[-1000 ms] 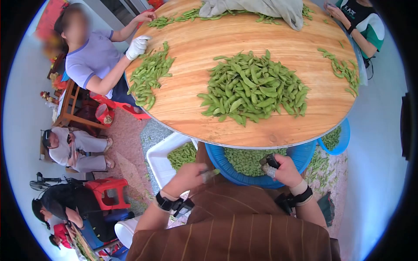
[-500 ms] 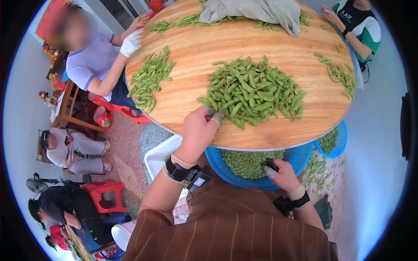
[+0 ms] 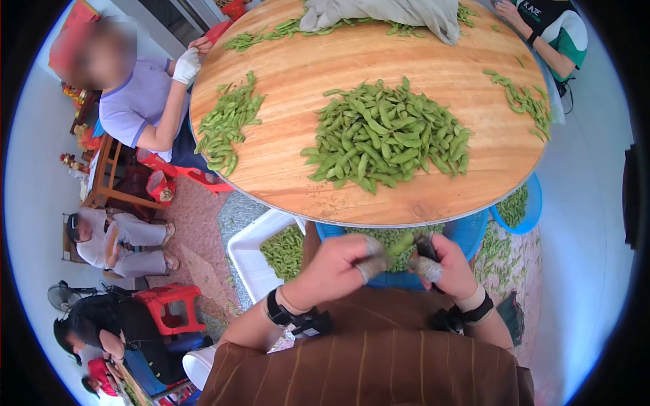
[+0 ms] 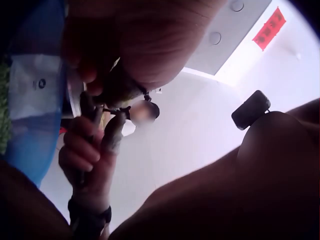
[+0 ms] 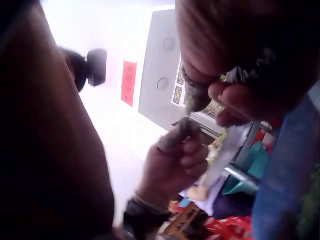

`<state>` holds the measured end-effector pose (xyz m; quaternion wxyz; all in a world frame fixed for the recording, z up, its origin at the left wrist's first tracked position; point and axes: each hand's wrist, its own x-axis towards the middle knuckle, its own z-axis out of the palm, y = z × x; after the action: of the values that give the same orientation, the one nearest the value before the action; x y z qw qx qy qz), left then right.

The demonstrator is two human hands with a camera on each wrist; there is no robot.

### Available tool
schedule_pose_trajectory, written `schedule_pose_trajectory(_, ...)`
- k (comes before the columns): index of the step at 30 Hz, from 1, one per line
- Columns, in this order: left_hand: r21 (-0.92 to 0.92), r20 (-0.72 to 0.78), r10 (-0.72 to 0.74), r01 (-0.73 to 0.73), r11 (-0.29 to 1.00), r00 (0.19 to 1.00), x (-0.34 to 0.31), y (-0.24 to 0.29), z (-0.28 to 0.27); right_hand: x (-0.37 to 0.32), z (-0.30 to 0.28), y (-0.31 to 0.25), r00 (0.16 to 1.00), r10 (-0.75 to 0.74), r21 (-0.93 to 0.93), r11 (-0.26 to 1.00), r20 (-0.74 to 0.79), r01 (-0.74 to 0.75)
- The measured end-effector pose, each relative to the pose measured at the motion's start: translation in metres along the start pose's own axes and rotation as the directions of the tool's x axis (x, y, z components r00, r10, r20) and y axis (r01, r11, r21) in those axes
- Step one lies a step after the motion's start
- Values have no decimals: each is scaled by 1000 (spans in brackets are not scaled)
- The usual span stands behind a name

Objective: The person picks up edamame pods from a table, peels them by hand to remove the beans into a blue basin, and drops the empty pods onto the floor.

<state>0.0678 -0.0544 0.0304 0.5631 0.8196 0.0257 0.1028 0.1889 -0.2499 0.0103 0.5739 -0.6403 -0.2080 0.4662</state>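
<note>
Over the front edge of the round table, my left hand (image 3: 332, 267) pinches a green soybean pod (image 3: 401, 243) between thumb and index finger, both wrapped in grey tape. My right hand (image 3: 455, 272), its thumb wrapped too, grips a small black tool (image 3: 425, 245) close to the pod's end; its kind cannot be told. In the left wrist view the right hand (image 4: 87, 152) has its fingers curled round the dark tool. Beneath both hands sits a blue basin (image 3: 470, 237) holding shelled green beans (image 3: 389, 238). A large heap of pods (image 3: 389, 139) lies on the table (image 3: 271, 183).
A white crate (image 3: 245, 254) of pods stands left of the basin, and a smaller blue basket (image 3: 531, 213) to the right. Smaller pod piles (image 3: 230, 125) and a grey cloth (image 3: 386, 15) lie on the table. Other people sit around, one wearing a white glove (image 3: 187, 65).
My left hand went up to the heap on the table, then came back down with a pod to my right hand. The right hand stayed over the basin with the tool.
</note>
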Motion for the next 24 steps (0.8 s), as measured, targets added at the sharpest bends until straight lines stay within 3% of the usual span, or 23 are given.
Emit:
schedule_pose_trajectory(1, -38, 180, 27, -21, 999, 983, -1, 2, 6, 1, 1, -4, 1000, -5, 129, 992, -5, 6)
schedule_pose_trajectory(2, -48, 190, 25, -16, 999, 981, -2, 1, 12, 1, 2, -6, 1000, -7, 258, 966, -13, 11)
schedule_pose_trajectory(3, -27, 196, -50, 57, 998, 979, -3, -1, 18, 3, 1, -4, 1000, 4, 263, 965, -26, 3)
schedule_pose_trajectory(5, -15, 223, -126, 133, 991, 967, -5, -6, 27, 8, -3, 6, 991, -128, 152, 979, -50, 134)
schedule_pose_trajectory(9, -37, 233, -289, 305, 952, 929, -5, -10, 35, 5, 4, 6, 990, -110, 137, 983, -89, 122)
schedule_pose_trajectory(11, -290, 154, -395, 424, 858, 905, -3, -13, 36, 2, 3, 11, 986, -143, 107, 983, -89, 152)
schedule_pose_trajectory(16, -302, 137, -328, 354, 885, 935, -2, -17, 36, -8, 4, 5, 978, -205, -76, 975, 27, 207)
schedule_pose_trajectory(22, -223, 123, -328, 348, 911, 937, 0, -16, 37, -8, 4, 6, 989, -145, -15, 989, 33, 145)
schedule_pose_trajectory(23, 38, 45, -153, 152, 988, 987, 0, -17, 37, -8, 3, 7, 989, -145, -14, 989, 32, 145)
schedule_pose_trajectory(24, 306, 19, 42, -46, 951, 999, 0, -17, 37, -7, 3, 9, 992, -119, 48, 992, 51, 117)
